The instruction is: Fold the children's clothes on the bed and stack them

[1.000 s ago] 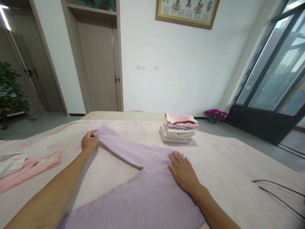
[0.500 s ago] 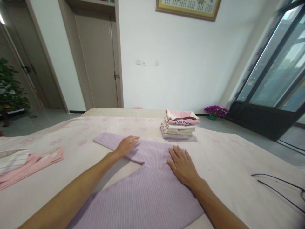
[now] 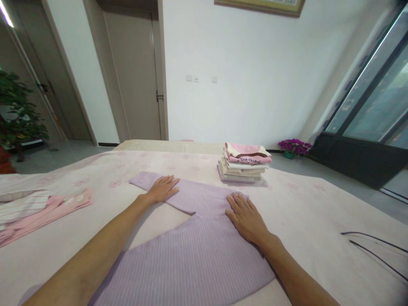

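A lilac garment (image 3: 191, 255) with fine pale stripes lies spread on the covered surface (image 3: 306, 229). It looks like a long-sleeved top, with one narrow part reaching to the far left. My left hand (image 3: 163, 188) rests flat on that narrow part, fingers stretched out. My right hand (image 3: 245, 216) lies flat on the garment's upper right, fingers slightly spread. Neither hand grips the cloth. My forearms cover parts of the garment's left and right edges.
Behind my right hand stands a stack of folded clothes (image 3: 244, 165), a pink one on top. Pink and striped clothes (image 3: 47, 212) lie at the left. Two thin dark curved pieces (image 3: 376, 242), perhaps part of a pair of glasses, lie at the right. Purple flowers (image 3: 295, 146) stand on the floor beyond.
My left hand has slid leftward along the narrow part and now lies flatter on it. My right hand stays in place on the garment. The camera view has shifted slightly.
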`<state>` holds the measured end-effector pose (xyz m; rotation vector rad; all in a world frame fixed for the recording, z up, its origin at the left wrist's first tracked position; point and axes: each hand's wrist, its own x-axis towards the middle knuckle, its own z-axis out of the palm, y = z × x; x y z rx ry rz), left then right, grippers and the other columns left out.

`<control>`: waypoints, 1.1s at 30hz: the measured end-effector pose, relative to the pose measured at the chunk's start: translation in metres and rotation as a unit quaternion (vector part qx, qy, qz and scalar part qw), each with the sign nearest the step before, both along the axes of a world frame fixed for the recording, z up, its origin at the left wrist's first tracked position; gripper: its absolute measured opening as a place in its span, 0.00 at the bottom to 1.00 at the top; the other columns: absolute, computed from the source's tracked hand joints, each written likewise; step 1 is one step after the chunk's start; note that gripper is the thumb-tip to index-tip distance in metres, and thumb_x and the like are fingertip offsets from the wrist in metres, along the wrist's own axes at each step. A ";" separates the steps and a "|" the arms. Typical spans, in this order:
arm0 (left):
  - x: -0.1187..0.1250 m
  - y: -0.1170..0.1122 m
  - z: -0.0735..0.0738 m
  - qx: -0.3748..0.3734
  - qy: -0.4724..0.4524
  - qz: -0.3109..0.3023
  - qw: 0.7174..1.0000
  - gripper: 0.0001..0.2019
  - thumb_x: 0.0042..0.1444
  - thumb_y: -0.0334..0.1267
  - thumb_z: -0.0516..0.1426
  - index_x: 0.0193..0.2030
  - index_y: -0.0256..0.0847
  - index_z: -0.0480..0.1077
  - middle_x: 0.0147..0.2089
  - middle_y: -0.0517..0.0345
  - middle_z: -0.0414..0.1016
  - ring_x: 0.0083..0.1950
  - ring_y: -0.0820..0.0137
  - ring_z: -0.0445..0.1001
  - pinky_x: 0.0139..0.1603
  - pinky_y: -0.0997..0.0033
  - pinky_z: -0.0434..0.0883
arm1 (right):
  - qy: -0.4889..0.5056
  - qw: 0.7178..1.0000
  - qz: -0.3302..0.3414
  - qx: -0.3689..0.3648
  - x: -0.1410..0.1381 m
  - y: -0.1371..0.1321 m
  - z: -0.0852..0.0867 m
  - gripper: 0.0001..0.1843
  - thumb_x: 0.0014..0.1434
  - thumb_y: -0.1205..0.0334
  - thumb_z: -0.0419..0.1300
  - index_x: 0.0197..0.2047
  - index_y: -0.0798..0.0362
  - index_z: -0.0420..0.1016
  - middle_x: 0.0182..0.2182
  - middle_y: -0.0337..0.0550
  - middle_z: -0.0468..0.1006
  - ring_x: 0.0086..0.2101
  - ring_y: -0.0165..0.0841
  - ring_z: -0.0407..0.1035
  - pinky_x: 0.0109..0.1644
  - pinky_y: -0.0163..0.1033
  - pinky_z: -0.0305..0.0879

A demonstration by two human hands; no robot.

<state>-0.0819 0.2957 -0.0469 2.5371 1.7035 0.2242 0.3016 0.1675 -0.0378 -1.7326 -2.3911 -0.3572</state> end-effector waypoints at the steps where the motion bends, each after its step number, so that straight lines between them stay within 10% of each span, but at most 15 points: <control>1: -0.017 0.002 0.000 0.003 0.003 0.037 0.999 0.32 0.66 0.58 0.42 0.72 0.47 0.54 0.75 0.51 0.49 0.75 0.60 0.46 0.71 0.58 0.43 | -0.001 1.000 0.000 0.001 0.000 0.000 -0.001 0.32 0.70 0.47 0.41 0.69 0.54 0.59 0.69 0.52 0.56 0.68 0.45 0.47 0.70 0.56 0.41; 10: -0.082 0.006 -0.005 0.018 0.010 0.219 0.975 0.32 0.66 0.56 0.38 0.72 0.45 0.52 0.76 0.48 0.46 0.75 0.51 0.45 0.70 0.45 0.44 | -0.004 1.000 -0.006 -0.001 0.001 0.003 -0.004 0.33 0.70 0.45 0.41 0.70 0.53 0.58 0.69 0.52 0.56 0.68 0.45 0.47 0.70 0.55 0.42; 25: -0.103 -0.035 0.012 0.000 0.034 0.241 0.970 0.32 0.66 0.54 0.38 0.70 0.40 0.57 0.73 0.39 0.52 0.72 0.46 0.52 0.66 0.40 0.51 | 0.007 1.000 -0.008 0.011 -0.001 -0.001 -0.001 0.31 0.69 0.48 0.43 0.68 0.54 0.60 0.67 0.53 0.60 0.67 0.45 0.49 0.69 0.57 0.44; 33: -0.088 -0.031 -0.004 -0.009 0.043 0.177 0.983 0.34 0.66 0.56 0.39 0.74 0.42 0.49 0.77 0.50 0.43 0.76 0.53 0.41 0.71 0.49 0.45 | 0.007 1.000 -0.018 -0.014 0.000 0.001 0.001 0.33 0.69 0.46 0.41 0.69 0.54 0.59 0.69 0.51 0.57 0.68 0.44 0.49 0.70 0.55 0.41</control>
